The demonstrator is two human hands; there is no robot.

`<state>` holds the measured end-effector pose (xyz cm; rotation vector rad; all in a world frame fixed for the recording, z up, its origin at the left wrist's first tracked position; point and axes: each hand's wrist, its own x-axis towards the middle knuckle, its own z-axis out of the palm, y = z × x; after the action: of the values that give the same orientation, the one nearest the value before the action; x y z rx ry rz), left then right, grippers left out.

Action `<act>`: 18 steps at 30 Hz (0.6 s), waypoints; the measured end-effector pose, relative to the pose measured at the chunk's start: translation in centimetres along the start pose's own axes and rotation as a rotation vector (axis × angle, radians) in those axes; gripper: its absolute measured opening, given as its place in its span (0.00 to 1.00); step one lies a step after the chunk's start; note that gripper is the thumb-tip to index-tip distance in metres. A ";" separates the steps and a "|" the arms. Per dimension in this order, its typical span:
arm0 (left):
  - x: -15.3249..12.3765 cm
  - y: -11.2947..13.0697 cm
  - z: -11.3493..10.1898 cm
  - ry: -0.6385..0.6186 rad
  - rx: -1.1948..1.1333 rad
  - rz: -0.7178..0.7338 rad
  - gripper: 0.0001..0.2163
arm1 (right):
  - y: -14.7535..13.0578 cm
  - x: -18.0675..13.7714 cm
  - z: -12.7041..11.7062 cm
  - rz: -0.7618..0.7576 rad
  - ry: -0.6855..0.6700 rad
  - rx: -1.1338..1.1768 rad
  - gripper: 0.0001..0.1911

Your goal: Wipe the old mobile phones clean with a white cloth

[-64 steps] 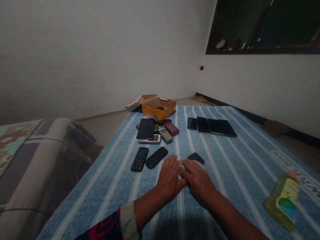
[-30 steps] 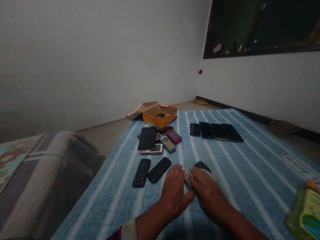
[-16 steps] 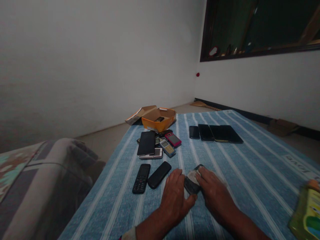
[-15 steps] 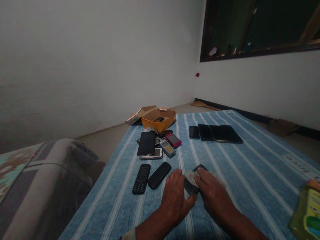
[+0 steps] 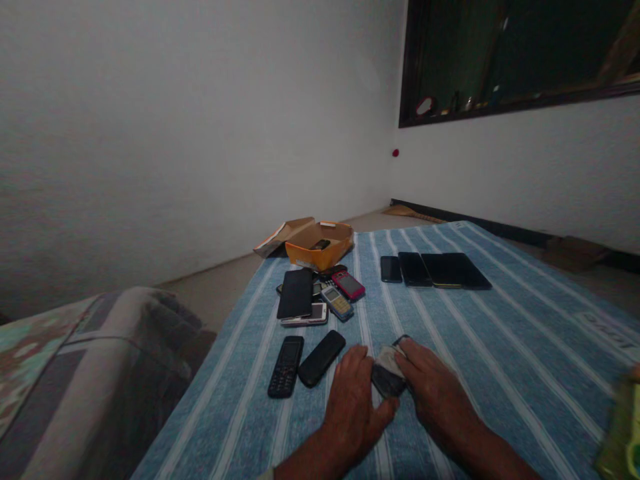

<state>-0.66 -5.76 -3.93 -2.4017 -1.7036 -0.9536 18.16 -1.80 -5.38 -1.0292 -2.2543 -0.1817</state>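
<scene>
A person's bare left hand and right hand meet over 1 dark, rectangular mobile phone lying aslant on a blue-and-white striped fabric cover. The left hand's fingers lie straight and together along the phone's left side, thumb reaching toward the near edge, a loose brace rather than a closed grip. The right hand's fingertips rest on a crumpled, off-white cloth over the phone's top; the palm side is hidden, so how firmly they hold it cannot be told.

The likeliest trouble is a skid: with only 1 edge braced, a sideways push through the cloth could turn the phone or drag the fabric under it. Grit in the cloth, if there is any, could scratch the surface. A leftward slip might knock the black, rounded, slim phone, which lies near the left fingertips and just beside a black keypad phone. A hard tug on the fabric could also unsettle the stack behind them, where a flat, black, rectangular device sits partly over a white-edged phone, its support looking uneven.
</scene>
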 end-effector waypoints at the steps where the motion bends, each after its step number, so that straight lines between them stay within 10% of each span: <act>1: 0.0 0.0 0.0 0.000 0.004 0.002 0.24 | 0.3 0.0 0.0 0.012 -0.004 -0.011 0.26; 18: -0.7 -0.7 1.3 0.066 0.003 0.011 0.25 | -2.3 -0.4 -0.1 -0.145 0.075 0.059 0.26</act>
<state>-0.81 -5.63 -5.51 -2.3468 -1.6673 -1.0161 16.77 -3.63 -5.27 -0.8158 -2.2522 -0.2107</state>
